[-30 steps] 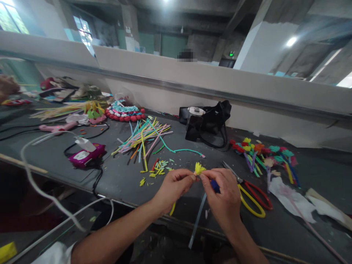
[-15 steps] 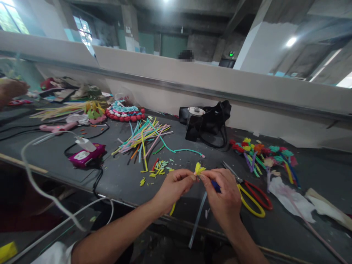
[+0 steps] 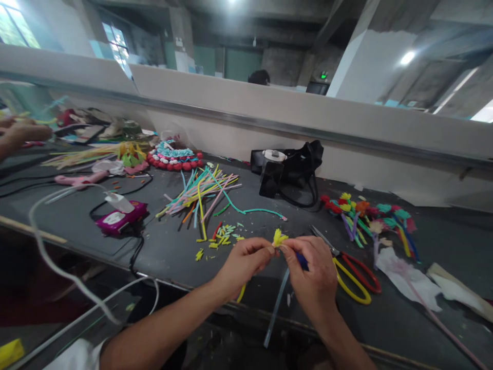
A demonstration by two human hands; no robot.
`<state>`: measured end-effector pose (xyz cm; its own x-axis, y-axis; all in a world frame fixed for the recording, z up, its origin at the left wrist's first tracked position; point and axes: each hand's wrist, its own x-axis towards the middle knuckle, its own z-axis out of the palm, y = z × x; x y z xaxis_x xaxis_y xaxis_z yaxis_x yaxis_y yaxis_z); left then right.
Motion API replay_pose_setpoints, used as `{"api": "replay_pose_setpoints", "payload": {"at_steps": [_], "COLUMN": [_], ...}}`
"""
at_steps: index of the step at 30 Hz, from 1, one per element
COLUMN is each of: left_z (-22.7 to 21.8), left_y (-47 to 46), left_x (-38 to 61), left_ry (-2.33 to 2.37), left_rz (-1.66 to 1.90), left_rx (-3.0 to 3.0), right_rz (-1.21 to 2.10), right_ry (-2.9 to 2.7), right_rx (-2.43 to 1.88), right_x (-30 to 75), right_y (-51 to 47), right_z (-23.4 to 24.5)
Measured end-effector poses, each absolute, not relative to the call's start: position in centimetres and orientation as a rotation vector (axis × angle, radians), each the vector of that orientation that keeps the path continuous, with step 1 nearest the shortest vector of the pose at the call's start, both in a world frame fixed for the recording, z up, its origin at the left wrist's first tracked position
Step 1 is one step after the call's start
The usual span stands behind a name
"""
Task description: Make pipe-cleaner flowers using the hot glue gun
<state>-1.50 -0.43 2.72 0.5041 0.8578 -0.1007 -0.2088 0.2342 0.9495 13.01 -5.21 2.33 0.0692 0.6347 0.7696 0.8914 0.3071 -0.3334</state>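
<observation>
Over the near edge of the dark table (image 3: 173, 246), my left hand (image 3: 242, 262) and my right hand (image 3: 314, 275) meet in a pinch on a small yellow fringed flower (image 3: 278, 238). Its yellow stem (image 3: 241, 294) curls out below my left palm. My right hand also grips something dark blue (image 3: 303, 262). A pale blue straw (image 3: 275, 308) slants down from between the hands. Scissors with red and yellow handles (image 3: 352, 277) lie just right of my right hand.
A pile of coloured straws (image 3: 204, 192) and yellow cuttings (image 3: 221, 235) lie ahead. Finished flowers (image 3: 365, 216) sit at right, a black bag (image 3: 292, 169) behind, a magenta device (image 3: 121, 217) with cables at left. Another person's hand (image 3: 19, 134) works at far left.
My hands stay pinched on the yellow flower with barely any shift. The other person's hand at far left has reached farther in over the table.
</observation>
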Motion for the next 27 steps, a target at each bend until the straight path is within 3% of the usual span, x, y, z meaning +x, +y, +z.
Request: {"api": "replay_pose_setpoints", "payload": {"at_steps": [15, 23, 27], "left_z": [2.1, 2.2, 2.1], "left_y": [0.1, 0.0, 0.0], "left_x": [-2.0, -2.1, -2.0], "left_ry": [0.594, 0.567, 0.552], "left_rz": [0.767, 0.791, 0.816], "left_rx": [1.054, 1.075, 1.116], "right_rz": [-0.402, -0.134, 0.236], "right_ry": [-1.549, -1.507, -1.386], "right_rx": [-1.372, -1.429, -1.474], "right_x": [13.0, 12.5, 12.2], "right_y": [-5.7, -5.7, -5.4], "right_z": [2.7, 2.2, 2.3]}}
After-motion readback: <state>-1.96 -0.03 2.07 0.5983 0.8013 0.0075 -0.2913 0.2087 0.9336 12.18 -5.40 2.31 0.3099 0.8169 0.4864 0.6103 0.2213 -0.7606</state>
